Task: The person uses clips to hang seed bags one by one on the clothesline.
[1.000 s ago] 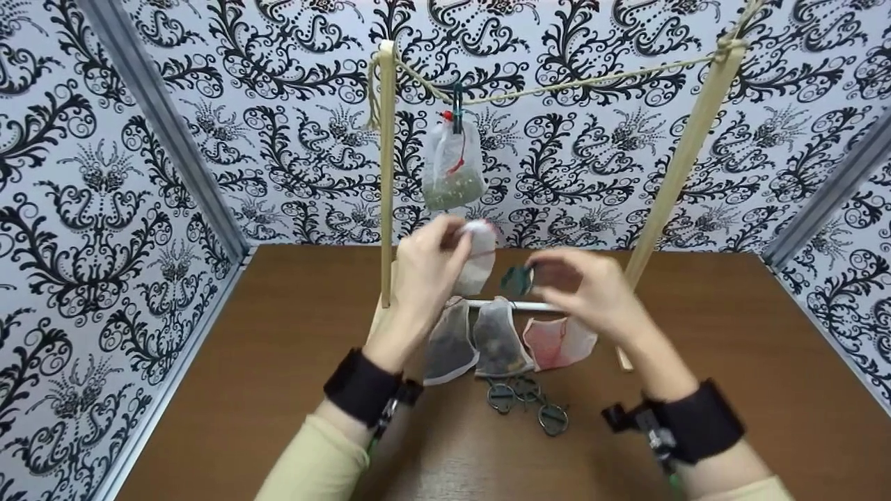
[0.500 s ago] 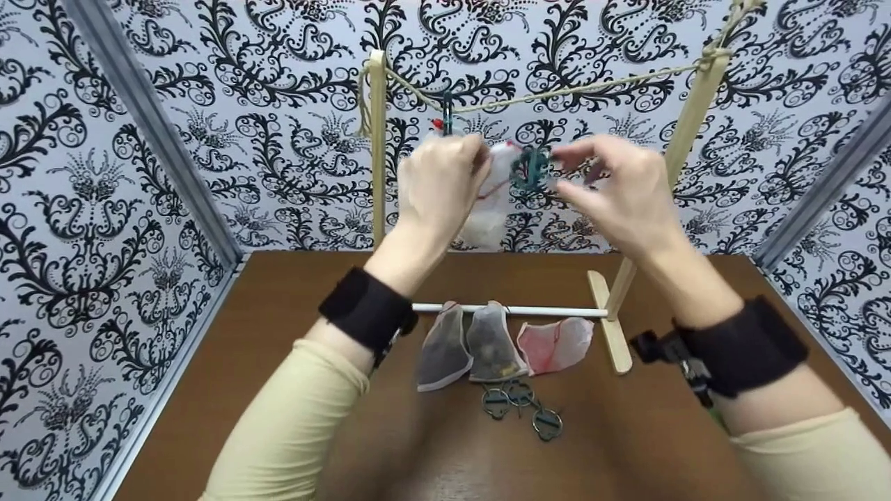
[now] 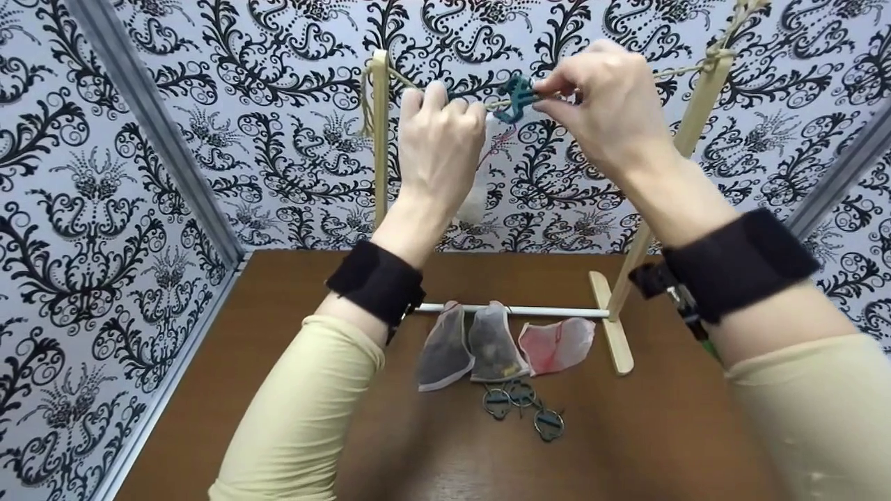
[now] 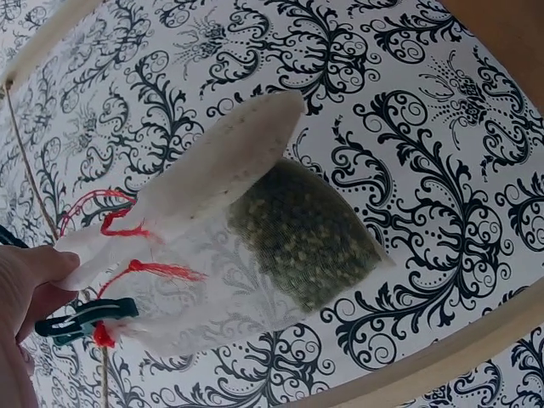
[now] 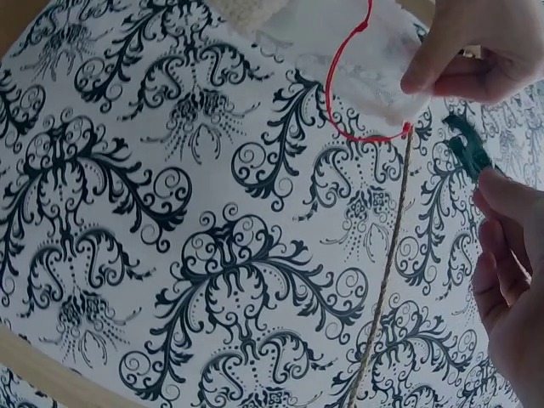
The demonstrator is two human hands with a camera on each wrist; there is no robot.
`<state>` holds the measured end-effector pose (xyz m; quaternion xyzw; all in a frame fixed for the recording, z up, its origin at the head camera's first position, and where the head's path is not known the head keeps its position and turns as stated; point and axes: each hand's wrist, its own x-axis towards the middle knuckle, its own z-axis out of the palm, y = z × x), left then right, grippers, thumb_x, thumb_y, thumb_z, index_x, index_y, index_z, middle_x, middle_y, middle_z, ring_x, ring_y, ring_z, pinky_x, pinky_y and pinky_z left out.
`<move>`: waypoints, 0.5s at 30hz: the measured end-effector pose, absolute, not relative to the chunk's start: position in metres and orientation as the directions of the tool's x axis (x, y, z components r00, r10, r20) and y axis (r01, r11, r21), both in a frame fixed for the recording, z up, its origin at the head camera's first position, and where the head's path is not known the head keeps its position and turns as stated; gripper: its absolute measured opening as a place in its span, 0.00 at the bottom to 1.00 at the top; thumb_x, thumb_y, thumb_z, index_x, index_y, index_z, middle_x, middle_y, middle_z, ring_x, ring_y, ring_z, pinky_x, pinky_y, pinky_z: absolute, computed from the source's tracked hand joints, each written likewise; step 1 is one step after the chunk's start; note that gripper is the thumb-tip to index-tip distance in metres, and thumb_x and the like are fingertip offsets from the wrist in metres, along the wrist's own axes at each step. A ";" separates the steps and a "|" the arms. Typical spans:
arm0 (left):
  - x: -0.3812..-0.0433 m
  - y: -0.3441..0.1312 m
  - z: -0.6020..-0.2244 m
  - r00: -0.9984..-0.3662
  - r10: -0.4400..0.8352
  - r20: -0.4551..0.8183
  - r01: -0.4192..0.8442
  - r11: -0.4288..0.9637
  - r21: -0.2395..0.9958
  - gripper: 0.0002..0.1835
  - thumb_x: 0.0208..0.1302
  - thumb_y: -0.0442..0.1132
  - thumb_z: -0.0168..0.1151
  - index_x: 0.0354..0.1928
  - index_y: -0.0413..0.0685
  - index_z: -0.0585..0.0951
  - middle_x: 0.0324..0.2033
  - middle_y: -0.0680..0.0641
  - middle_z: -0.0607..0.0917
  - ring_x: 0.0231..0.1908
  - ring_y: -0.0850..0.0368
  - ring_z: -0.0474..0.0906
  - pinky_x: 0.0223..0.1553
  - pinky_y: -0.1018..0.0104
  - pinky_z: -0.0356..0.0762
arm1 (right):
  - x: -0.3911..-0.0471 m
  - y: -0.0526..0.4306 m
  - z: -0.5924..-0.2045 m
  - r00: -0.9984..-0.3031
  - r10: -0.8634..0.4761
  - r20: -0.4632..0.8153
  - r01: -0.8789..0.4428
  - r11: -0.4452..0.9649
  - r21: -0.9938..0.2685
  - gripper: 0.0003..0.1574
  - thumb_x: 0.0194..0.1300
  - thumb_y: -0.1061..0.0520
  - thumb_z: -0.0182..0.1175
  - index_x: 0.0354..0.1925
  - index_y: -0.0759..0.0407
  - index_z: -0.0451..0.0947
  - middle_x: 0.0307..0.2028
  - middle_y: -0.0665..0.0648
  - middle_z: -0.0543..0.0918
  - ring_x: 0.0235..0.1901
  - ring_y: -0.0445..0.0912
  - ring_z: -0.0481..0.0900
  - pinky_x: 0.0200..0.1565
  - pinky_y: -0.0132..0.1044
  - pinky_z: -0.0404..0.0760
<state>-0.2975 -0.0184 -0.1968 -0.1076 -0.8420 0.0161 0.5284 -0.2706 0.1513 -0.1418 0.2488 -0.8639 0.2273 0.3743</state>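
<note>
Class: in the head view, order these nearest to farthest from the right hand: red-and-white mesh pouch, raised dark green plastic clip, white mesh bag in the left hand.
1. Dark green plastic clip: held by the right hand.
2. White mesh bag: left of the clip.
3. Red-and-white mesh pouch: well below both.

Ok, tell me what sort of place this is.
It looks like a small indoor work booth, perhaps set up for recording. A brown tabletop is closed in by black-and-white patterned walls, with grey metal strips running down their corners.
</note>
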 end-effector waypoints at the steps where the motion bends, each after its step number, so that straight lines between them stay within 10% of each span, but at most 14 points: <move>1: -0.298 -0.018 -0.196 -0.425 0.199 0.883 0.170 0.976 -0.138 0.12 0.64 0.34 0.58 0.23 0.52 0.82 0.21 0.54 0.85 0.32 0.55 0.73 0.48 0.61 0.68 | -0.272 0.150 -0.140 -0.611 -0.273 0.743 -0.591 0.782 -0.198 0.09 0.61 0.61 0.68 0.39 0.65 0.86 0.39 0.63 0.90 0.40 0.49 0.79 0.42 0.26 0.71; 15: -0.309 -0.021 -0.200 -0.412 0.172 0.895 0.217 0.972 -0.087 0.11 0.69 0.42 0.60 0.28 0.51 0.85 0.24 0.52 0.88 0.34 0.54 0.73 0.49 0.61 0.66 | -0.287 0.135 -0.136 -0.637 -0.370 0.677 -0.552 0.831 -0.065 0.06 0.63 0.62 0.66 0.38 0.64 0.86 0.40 0.62 0.90 0.45 0.54 0.80 0.49 0.43 0.80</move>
